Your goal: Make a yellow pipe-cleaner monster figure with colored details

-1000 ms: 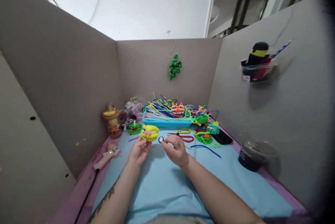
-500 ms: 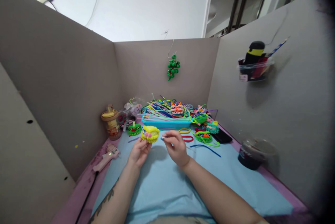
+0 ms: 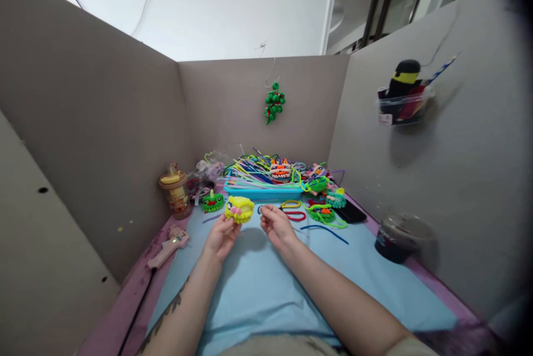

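Observation:
My left hand (image 3: 221,236) pinches a yellow fuzzy pipe-cleaner ring (image 3: 245,209) from below, raised over the blue cloth. The ring has a face on its left side, with a blue-and-white eye and pink balls. A short gap to the right, my right hand (image 3: 275,226) is closed, thumb and forefinger together on a small blue piece (image 3: 259,210). Its exact shape is mostly hidden by the fingers. Behind my right hand lie scissors (image 3: 296,216) with one red and one yellow handle loop.
A blue tray (image 3: 262,195) heaped with pipe cleaners stands at the back. Green pipe-cleaner figures (image 3: 212,201) lie near it. A pink glue gun (image 3: 166,250) and a cup (image 3: 176,197) sit at left. At right are a phone (image 3: 352,212), a loose blue pipe cleaner (image 3: 325,229) and a dark-bottomed tub (image 3: 393,242).
My right hand has turned and lowered slightly, so the small blue piece shows less of its white part. The yellow ring has turned a little in my left hand. The view has shifted slightly.

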{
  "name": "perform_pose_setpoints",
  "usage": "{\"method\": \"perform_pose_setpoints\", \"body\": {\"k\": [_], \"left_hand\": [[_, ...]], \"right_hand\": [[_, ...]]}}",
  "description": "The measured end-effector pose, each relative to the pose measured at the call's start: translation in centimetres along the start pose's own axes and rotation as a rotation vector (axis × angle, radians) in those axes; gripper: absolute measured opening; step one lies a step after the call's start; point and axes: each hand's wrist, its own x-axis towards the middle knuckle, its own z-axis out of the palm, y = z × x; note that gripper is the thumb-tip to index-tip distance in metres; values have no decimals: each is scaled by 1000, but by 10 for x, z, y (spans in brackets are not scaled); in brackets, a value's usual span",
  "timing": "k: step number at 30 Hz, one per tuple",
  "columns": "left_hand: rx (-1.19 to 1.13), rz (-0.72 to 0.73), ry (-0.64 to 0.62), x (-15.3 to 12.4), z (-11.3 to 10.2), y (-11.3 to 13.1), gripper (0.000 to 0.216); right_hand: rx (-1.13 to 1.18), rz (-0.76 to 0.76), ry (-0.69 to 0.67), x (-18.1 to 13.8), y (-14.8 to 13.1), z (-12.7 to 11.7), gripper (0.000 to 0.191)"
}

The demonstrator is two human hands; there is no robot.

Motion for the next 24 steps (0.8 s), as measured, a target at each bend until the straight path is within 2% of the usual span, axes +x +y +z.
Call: {"method": "perform_pose_setpoints", "body": {"k": [13, 16, 19, 24], "left_hand": [[20, -10, -3, 0, -1, -1, 37], [28, -11, 4, 1, -1, -1, 34], [44, -14, 1, 1, -2, -4, 32], [50, -6, -63, 1, -2, -9, 36]], "right_hand": [[-49, -5, 34, -1, 3, 1, 25], [-98, -44, 23, -1, 5, 1, 26], [-285, -225, 0, 0, 8, -1, 24], [-814, -859, -41, -3, 9, -7, 8]]}}
